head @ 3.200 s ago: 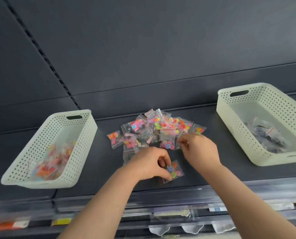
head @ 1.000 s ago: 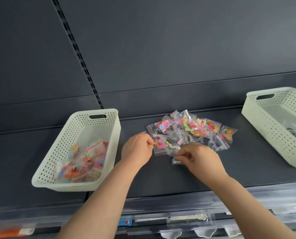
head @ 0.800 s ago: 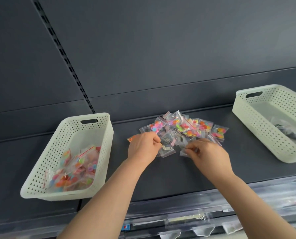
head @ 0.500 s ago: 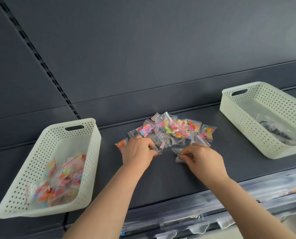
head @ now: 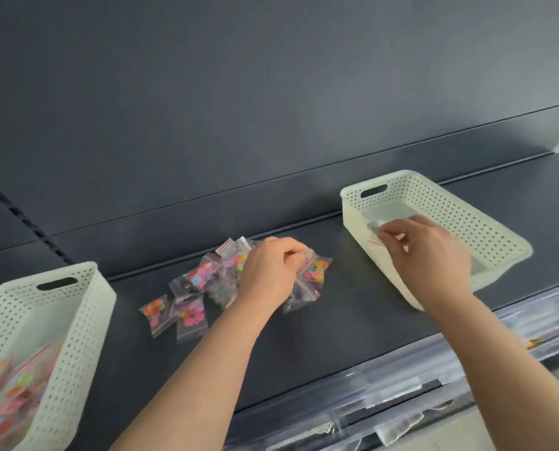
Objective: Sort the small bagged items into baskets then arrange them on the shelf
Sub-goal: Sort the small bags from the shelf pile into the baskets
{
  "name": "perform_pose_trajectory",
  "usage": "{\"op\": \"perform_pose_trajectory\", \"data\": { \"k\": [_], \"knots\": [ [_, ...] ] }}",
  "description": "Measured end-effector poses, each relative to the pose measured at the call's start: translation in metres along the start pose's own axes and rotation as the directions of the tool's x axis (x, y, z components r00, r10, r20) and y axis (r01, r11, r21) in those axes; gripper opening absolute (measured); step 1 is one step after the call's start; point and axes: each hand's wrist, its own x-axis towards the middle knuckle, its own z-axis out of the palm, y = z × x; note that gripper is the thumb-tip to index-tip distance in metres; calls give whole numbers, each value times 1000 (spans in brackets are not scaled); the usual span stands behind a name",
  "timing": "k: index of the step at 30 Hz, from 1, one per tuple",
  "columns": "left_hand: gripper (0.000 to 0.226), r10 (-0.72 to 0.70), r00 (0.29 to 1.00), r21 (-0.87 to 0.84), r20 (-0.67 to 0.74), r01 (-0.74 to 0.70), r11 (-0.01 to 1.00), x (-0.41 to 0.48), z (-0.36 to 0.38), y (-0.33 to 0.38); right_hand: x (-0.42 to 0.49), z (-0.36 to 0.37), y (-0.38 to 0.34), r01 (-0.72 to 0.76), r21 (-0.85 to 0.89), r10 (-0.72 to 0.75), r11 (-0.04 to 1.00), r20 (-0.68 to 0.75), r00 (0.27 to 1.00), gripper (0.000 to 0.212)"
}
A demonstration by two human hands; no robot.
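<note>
A pile of small clear bags with colourful pieces lies mid-shelf on the dark shelf. My left hand rests over the pile's right part, fingers curled and pinching at a bag there. My right hand hovers over the right white basket and pinches a small clear bag with a red seal line above its inside. The left white basket holds several colourful bags.
The dark back panel rises behind the shelf. Clear price-label strips run along the shelf's front edge. Bare shelf lies between the pile and each basket.
My right hand has left the pile and moved right over the right basket with a small bag. My left hand shifted to the pile's right side. The view swung right.
</note>
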Motion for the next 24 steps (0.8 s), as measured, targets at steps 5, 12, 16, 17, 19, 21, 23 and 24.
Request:
{"op": "perform_pose_trajectory", "data": {
  "k": [5, 12, 16, 17, 19, 21, 23, 24],
  "knots": [
    [17, 144, 988, -31, 51, -143, 989, 23, 46, 68, 11, -13, 57, -111, -122, 128, 986, 140, 982, 22],
    [21, 192, 980, -40, 50, -190, 981, 48, 87, 110, 10, -7, 67, -79, -36, 84, 996, 140, 987, 21],
    [26, 136, 990, 33, 30, -137, 990, 45, 84, 90, 12, -9, 67, -7, -70, 14, 998, 93, 996, 21],
    [27, 97, 995, 58, 17, -97, 994, 42, 80, 80, 12, -9, 63, 23, -70, -18, 997, 72, 997, 20],
    [28, 3, 1000, 75, -30, 0, 997, 35, 67, 56, 12, -7, 52, 85, -39, -82, 996, 65, 995, 18],
    [26, -88, 991, 60, -103, 95, 994, 28, 49, 31, 11, -1, 32, 162, 7, -162, 987, 81, 983, 13],
    [24, -176, 970, 86, -165, 192, 978, 19, 33, 9, 8, 8, 12, 254, 62, -258, 965, 70, 964, 12],
    [23, -209, 962, 100, -178, 229, 968, 14, 26, 0, 6, 15, 3, 296, 79, -302, 952, 79, 950, 11]
  ]
}}
